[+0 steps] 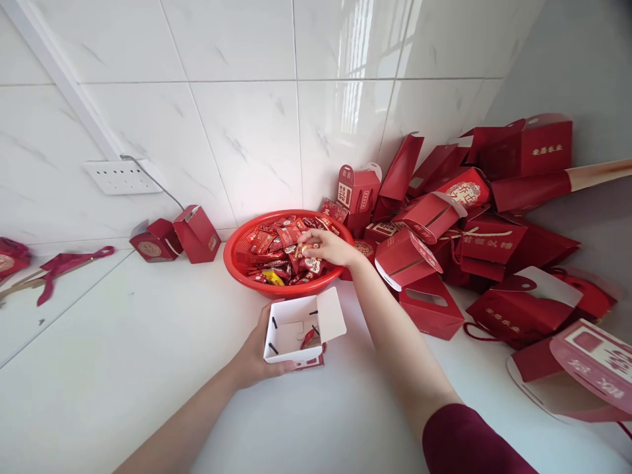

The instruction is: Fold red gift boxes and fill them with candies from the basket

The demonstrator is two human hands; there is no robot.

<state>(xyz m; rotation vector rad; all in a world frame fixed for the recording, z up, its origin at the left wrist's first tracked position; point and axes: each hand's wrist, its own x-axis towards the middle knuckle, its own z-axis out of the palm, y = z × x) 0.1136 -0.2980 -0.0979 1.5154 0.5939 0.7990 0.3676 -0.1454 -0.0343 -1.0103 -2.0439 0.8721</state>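
My left hand [253, 359] is wrapped round the side of a small gift box [332, 317], white inside, its top open and one flap folded out to the right. At the bottom of the box lies one small red-wrapped candy [307, 339]; dark cord ends poke through the inner walls. Just behind it stands a round red plastic basket [230, 258] full of wrapped candies [261, 242], mostly red with a yellow one. Over the basket's right side, my right hand [330, 247] pinches a gold-and-red wrapped candy [302, 250] between its fingertips.
Red gift boxes [424, 217] are heaped on the right, up to the side wall. Two more red boxes [196, 234] stand at the left by the tiled wall, below a white power strip [122, 178] with a cable. A red ribbon [64, 264] lies far left.
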